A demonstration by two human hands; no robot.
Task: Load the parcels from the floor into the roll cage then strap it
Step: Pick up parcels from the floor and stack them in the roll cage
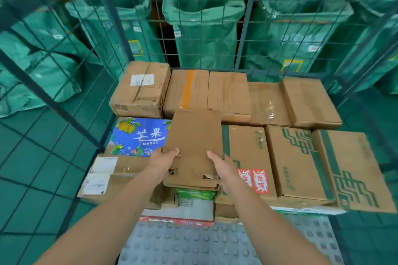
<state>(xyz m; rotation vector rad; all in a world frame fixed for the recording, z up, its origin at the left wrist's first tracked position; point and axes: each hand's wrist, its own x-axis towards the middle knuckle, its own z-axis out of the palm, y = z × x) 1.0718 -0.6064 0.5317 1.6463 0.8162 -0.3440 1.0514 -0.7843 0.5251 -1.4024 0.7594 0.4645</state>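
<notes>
The left hand (167,157) and the right hand (224,164) grip the near end of a flat plain brown cardboard parcel (195,142), one on each side edge, thumbs on top. The parcel sits above the middle of the front row in the blue wire-mesh roll cage (71,56), overlapping the blue printed mango carton (140,135) and the brown carton with red stickers (247,157).

Risks:
- The parcel bridges two cartons over a gap holding a green pack (196,193); released off-centre, it could tilt or slide into that gap.
- The far-right brown carton with green print (355,168) overhangs the cage's right front corner and could topple.

Not determinable: whether the parcel already rests on the cartons; the strap; any parcels left on the floor; cage depth below the top layer.
</notes>
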